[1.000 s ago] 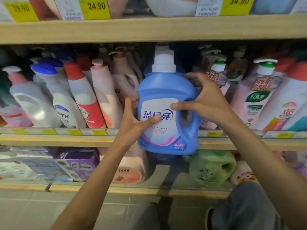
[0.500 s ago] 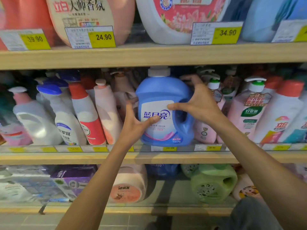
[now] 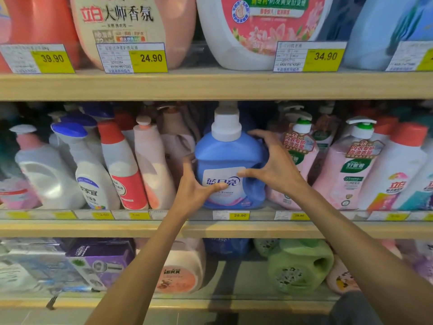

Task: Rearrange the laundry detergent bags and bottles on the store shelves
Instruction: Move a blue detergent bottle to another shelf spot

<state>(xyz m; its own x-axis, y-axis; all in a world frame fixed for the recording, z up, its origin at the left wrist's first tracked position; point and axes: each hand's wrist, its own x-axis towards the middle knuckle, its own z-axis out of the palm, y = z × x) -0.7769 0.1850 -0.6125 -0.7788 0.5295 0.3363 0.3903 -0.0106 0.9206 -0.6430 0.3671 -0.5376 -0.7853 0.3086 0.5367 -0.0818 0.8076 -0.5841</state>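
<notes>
A blue detergent bottle [image 3: 225, 156] with a white cap and a white label stands upright on the middle shelf [image 3: 93, 228], just behind the 29.90 price tag [image 3: 239, 215]. My left hand [image 3: 194, 191] holds its left side, thumb across the label and fingers up along the bottle's edge. My right hand [image 3: 274, 167] holds the right side, with the thumb on the label and the fingers arched over the bottle's shoulder by the handle. The bottle's back is hidden.
A pale pink bottle [image 3: 152, 165] and a white red-capped bottle [image 3: 121, 170] lean close on the left. Pink pump bottles [image 3: 346, 170] crowd the right. Big jugs fill the upper shelf [image 3: 210, 85]. Below lie a green jug [image 3: 300, 266] and a purple box [image 3: 100, 261].
The blue bottle went from hanging in front of the shelf edge to standing back on the middle shelf. Both hands stayed on it. The view tilted upward.
</notes>
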